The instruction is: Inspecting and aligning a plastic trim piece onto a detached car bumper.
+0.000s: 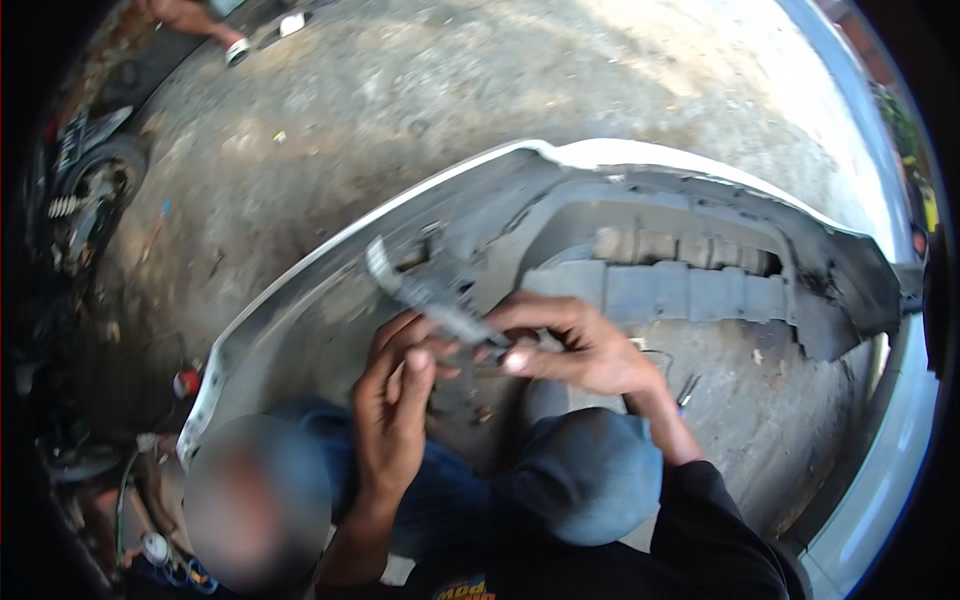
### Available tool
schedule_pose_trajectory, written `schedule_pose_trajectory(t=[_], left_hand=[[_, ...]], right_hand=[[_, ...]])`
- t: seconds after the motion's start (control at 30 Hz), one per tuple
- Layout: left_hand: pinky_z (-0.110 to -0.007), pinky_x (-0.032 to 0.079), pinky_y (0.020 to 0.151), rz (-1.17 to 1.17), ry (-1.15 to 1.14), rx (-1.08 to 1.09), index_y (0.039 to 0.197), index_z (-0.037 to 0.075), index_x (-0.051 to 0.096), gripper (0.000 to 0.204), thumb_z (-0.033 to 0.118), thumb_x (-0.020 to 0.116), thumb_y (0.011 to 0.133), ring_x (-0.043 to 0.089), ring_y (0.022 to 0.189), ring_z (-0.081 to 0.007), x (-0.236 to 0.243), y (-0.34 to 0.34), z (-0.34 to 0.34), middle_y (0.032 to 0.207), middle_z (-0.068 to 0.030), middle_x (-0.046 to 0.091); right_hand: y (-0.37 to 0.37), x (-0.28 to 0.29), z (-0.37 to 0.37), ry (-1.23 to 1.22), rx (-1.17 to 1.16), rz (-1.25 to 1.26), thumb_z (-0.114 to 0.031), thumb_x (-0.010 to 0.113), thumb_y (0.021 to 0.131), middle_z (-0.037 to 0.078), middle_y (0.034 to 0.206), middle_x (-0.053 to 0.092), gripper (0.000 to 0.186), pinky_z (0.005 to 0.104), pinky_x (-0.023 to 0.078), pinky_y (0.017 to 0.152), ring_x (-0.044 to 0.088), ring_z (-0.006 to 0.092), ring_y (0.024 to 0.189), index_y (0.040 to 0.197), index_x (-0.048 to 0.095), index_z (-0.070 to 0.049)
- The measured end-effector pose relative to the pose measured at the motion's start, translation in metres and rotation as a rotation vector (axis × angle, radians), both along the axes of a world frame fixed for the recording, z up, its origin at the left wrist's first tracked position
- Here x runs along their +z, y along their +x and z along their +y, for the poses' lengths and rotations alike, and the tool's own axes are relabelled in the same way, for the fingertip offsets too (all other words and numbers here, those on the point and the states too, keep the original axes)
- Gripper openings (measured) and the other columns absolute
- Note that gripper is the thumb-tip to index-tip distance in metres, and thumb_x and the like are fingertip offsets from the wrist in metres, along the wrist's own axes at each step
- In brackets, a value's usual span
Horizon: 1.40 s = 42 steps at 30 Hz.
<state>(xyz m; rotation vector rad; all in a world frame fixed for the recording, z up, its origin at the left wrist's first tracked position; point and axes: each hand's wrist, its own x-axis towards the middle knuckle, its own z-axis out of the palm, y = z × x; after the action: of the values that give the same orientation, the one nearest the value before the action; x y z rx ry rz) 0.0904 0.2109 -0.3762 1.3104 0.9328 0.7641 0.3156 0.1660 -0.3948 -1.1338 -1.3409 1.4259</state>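
Observation:
My right hand (578,345) pinches one end of a narrow curved grey strip (440,312), a bracket-like piece, between thumb and fingers. The strip slants up to the left, its far end bent upward. My left hand (398,385) is beside the strip's lower edge, thumb raised and fingers apart. Some of its fingers are partly behind the strip, so I cannot tell whether they touch it. Beyond both hands lies a large car bumper (610,215), inner side up, with a white outer edge and dark grey inner parts.
My bent knee (590,475) in blue jeans is below my hands. A motorbike wheel (105,175) stands at left. A pale blue car body panel (880,510) curves along the right. A small tool (687,393) lies on the concrete floor. Another person's foot (237,50) shows far left.

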Motion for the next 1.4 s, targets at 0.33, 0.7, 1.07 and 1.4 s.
schedule_pose_trajectory(t=[0.33, 0.7, 1.07, 1.4], left_hand=[[-0.034, 0.057, 0.082, 0.083, 0.255, 0.032, 0.116, -0.008, 0.063, 0.03, 0.014, 0.046, 0.104, 0.068, 0.097, -0.0237, 0.043, -0.029, 0.007, 0.118, -0.022, 0.062], [-0.05, 0.052, 0.096, 0.97, 1.158, -0.062, 0.113, -0.004, 0.069, 0.042, 0.034, 0.063, 0.095, 0.063, 0.116, -0.0411, 0.114, -0.081, 0.058, 0.125, -0.0268, 0.063], [-0.034, 0.062, 0.063, 0.097, 0.634, -0.077, 0.121, -0.008, 0.051, 0.033, 0.018, 0.056, 0.101, 0.073, 0.085, -0.029, 0.074, -0.089, 0.013, 0.104, -0.0266, 0.068], [-0.027, 0.062, 0.058, 0.132, 0.524, 0.211, 0.148, -0.005, 0.004, 0.075, -0.001, 0.058, 0.096, 0.073, 0.08, -0.0247, 0.05, -0.076, 0.01, 0.098, -0.0259, 0.068]], right_hand=[[-0.013, -0.025, 0.007, -0.076, -0.464, 0.81, -0.023, 0.072, 0.095, 0.008, 0.114, 0.069, 0.046, 0.0221, 0.049, 0.079, 0.06, 0.0068, 0.094, 0.134, 0.055, -0.005], [-0.05, -0.017, 0.047, -0.026, -0.46, 0.8, -0.025, 0.069, 0.097, -0.004, 0.088, 0.056, 0.038, 0.0336, 0.064, 0.077, 0.061, 0.0063, 0.086, 0.128, 0.055, -0.008], [-0.074, -0.005, 0.068, 0.014, -0.462, 0.833, -0.024, 0.068, 0.097, 0.01, 0.09, 0.067, 0.038, 0.0388, 0.065, 0.073, 0.074, 0.0273, 0.083, 0.125, 0.054, -0.002], [-0.078, -0.002, 0.074, -0.004, -0.498, 0.782, -0.03, 0.064, 0.1, 0.015, 0.085, 0.068, 0.037, 0.0368, 0.062, 0.079, 0.075, 0.0303, 0.083, 0.102, 0.055, 0.006]])
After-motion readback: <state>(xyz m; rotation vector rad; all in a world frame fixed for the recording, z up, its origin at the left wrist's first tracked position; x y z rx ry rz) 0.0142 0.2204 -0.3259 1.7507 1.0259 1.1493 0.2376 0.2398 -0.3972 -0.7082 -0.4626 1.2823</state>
